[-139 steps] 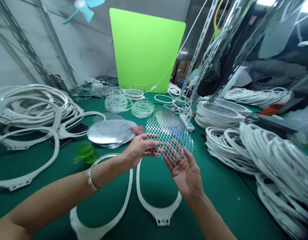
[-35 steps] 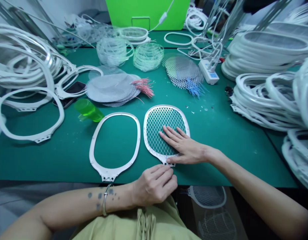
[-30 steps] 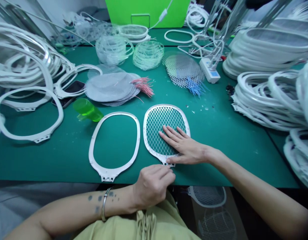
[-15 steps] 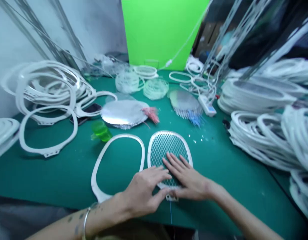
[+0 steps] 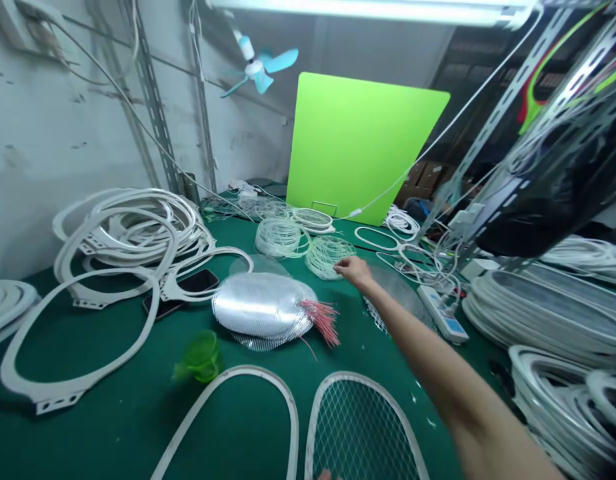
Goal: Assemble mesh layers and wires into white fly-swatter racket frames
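Observation:
My right hand reaches far over the table, fingers pinched together at the right edge of a pale green coil of thin line. Whatever lies between its fingertips is too small to make out. Of my left hand only a bit of finger shows at the bottom edge, by the white racket-shaped frame with netting. A bare white frame lies to the left of that one. Behind them rests a stack of silvery mesh sheets with a bundle of pink strands on its right end.
White frames pile up at the left and right. A green cup, a phone, another pale coil and a power strip lie about. My right forearm partly covers a second mesh stack.
My right hand has left the netted frame and moved forward to the coil. My left hand has mostly dropped out of view. The view has tilted up, showing a fan and a lamp.

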`<control>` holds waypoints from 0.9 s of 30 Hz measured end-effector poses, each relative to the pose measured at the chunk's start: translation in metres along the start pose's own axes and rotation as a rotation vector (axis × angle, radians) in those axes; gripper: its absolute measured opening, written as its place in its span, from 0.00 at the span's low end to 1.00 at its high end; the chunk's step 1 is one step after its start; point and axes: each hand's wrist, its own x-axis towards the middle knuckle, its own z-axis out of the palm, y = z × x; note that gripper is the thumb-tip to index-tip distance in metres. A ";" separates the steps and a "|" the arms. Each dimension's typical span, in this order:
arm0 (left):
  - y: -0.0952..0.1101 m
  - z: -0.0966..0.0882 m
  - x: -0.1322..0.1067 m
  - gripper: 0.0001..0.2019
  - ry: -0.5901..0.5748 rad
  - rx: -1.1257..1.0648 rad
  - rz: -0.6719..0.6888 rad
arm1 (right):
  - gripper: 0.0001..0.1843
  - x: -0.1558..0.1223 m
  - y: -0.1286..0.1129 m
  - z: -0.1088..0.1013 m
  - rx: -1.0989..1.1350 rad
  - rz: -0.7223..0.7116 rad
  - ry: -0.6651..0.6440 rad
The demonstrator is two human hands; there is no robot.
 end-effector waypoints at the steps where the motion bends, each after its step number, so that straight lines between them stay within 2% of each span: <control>1: -0.013 -0.005 0.016 0.15 -0.011 -0.025 -0.009 | 0.18 0.024 -0.006 0.002 -0.044 0.055 0.062; 4: -0.055 -0.020 0.062 0.18 0.000 -0.042 -0.029 | 0.18 0.069 -0.012 0.014 -0.161 0.157 0.161; 7: -0.089 -0.031 0.096 0.20 -0.020 -0.079 -0.047 | 0.17 0.084 -0.005 0.021 -0.266 0.152 0.205; 9: -0.101 -0.037 0.109 0.23 -0.044 -0.104 -0.053 | 0.17 0.085 0.000 0.020 -0.340 0.104 0.247; 11: -0.104 -0.042 0.114 0.27 -0.067 -0.121 -0.059 | 0.18 0.083 0.003 0.014 -0.411 0.033 0.290; 13: -0.096 -0.046 0.110 0.31 -0.085 -0.126 -0.069 | 0.18 0.078 0.002 0.001 -0.472 -0.052 0.313; 16: -0.062 -0.044 0.084 0.31 -0.136 -0.134 -0.083 | 0.17 0.056 -0.002 -0.027 -0.520 -0.195 0.303; 19: -0.009 -0.040 0.040 0.17 -0.246 -0.170 -0.093 | 0.12 0.001 0.002 -0.046 -0.492 -0.325 0.278; 21: 0.025 -0.046 0.015 0.13 -0.367 -0.172 -0.107 | 0.11 -0.054 0.012 -0.044 -0.436 -0.387 0.254; 22: 0.037 -0.051 0.006 0.13 -0.429 -0.157 -0.115 | 0.11 -0.087 0.019 -0.037 -0.392 -0.413 0.244; 24: 0.051 -0.064 -0.005 0.13 -0.468 -0.118 -0.123 | 0.11 -0.158 0.033 -0.014 -0.274 -0.453 0.244; 26: 0.052 -0.075 -0.009 0.11 -0.427 -0.130 -0.110 | 0.10 -0.230 0.044 0.018 -0.031 -0.533 0.293; 27: 0.049 -0.081 -0.010 0.10 -0.395 -0.171 -0.114 | 0.10 -0.262 0.048 0.036 0.010 -0.528 0.320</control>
